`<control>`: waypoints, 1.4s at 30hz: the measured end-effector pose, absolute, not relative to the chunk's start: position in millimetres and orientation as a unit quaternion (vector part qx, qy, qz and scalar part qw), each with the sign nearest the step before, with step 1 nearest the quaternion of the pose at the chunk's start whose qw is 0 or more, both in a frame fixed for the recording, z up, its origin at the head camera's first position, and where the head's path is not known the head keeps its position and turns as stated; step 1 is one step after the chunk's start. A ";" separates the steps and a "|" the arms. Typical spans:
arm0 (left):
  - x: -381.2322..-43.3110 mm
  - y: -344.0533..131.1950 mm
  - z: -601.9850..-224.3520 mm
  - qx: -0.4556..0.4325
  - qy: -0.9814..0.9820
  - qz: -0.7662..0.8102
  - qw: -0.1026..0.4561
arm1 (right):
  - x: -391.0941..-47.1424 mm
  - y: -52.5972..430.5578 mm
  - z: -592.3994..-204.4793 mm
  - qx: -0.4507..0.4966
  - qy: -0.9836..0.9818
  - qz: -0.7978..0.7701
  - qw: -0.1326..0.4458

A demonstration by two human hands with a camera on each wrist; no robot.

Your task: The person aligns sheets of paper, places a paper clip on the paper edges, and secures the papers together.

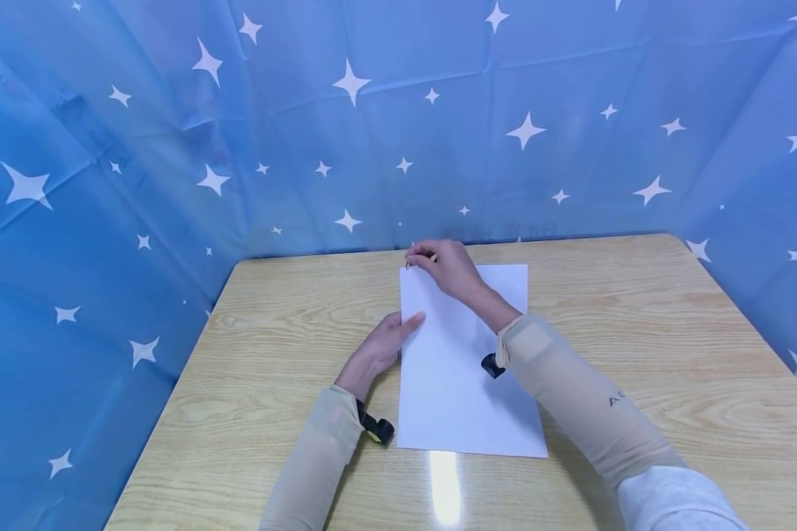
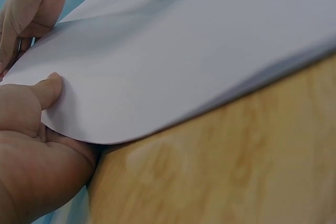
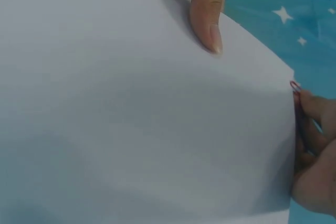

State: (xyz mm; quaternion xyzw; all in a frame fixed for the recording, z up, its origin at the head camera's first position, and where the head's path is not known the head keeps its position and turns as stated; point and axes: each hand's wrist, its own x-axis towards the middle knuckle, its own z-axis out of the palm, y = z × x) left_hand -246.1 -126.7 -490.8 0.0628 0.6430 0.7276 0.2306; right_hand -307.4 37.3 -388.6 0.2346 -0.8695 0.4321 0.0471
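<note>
White paper (image 1: 465,398) lies lengthwise before me, its left edge lifted and curved in the left wrist view. My left hand (image 1: 383,341) grips that edge, thumb (image 2: 50,90) on top and fingers underneath. At the far left corner, my right hand (image 1: 450,271) pinches a small red paper clip (image 3: 295,85) between thumb and fingertips. The clip's looped end is right at the paper's edge in the right wrist view. More than one layer shows along the paper's side in the left wrist view.
The light wood table (image 1: 272,369) extends to both sides of the paper. A blue cloth with white stars (image 1: 292,133) hangs behind its far edge. Black wrist cameras (image 1: 376,428) sit on both wrists, the right one over the paper.
</note>
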 end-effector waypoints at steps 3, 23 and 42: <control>-246.6 -126.8 -490.7 0.065 0.641 0.728 0.233 | -307.2 36.9 -387.7 0.243 -0.872 0.423 0.053; -247.7 -126.6 -490.7 0.057 0.641 0.730 0.232 | -307.0 42.8 -386.0 0.284 -0.874 0.392 0.040; -246.6 -126.8 -491.7 0.056 0.639 0.730 0.234 | -306.9 57.2 -393.3 0.332 -0.865 0.371 0.062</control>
